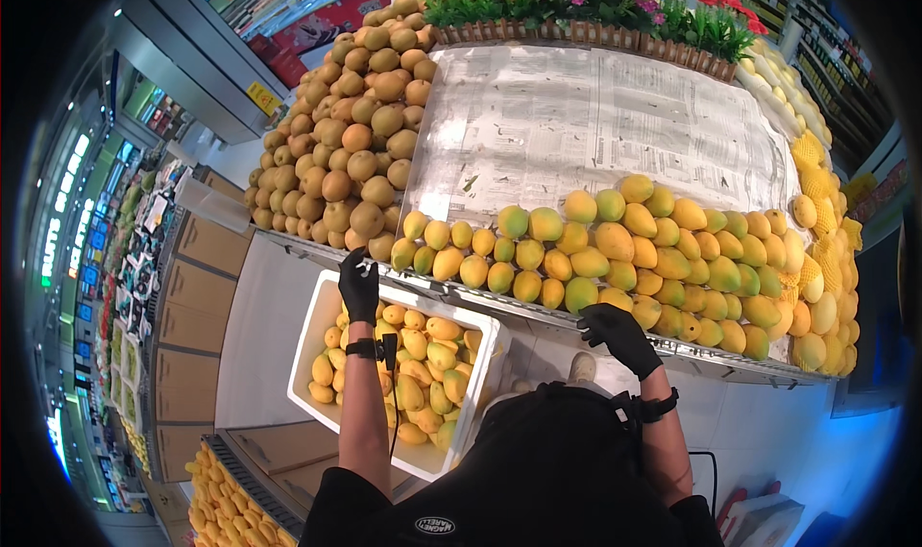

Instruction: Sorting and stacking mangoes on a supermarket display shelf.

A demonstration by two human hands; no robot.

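Rows of yellow and green mangoes (616, 242) lie along the front edge of a sloping display stand. My left hand (358, 285), in a black glove, is at the stand's front rail, above the far rim of a white foam box (311, 331); its fingers are apart and nothing shows in them. The box holds many yellow mangoes (414, 363). At the right, my right hand (621, 337), also gloved in black, touches or hovers just at the rail (670, 345) below the mangoes, fingers loosely bent, with no fruit visible in it.
Brown round fruit (346, 136) is piled left of the newspaper-covered board (576, 129). Behind the board stands a small wooden fence (612, 35) with flowers. Net-wrapped yellow fruit (817, 187) lies at the right. Another mango-filled bin (234, 504) is at the lower left.
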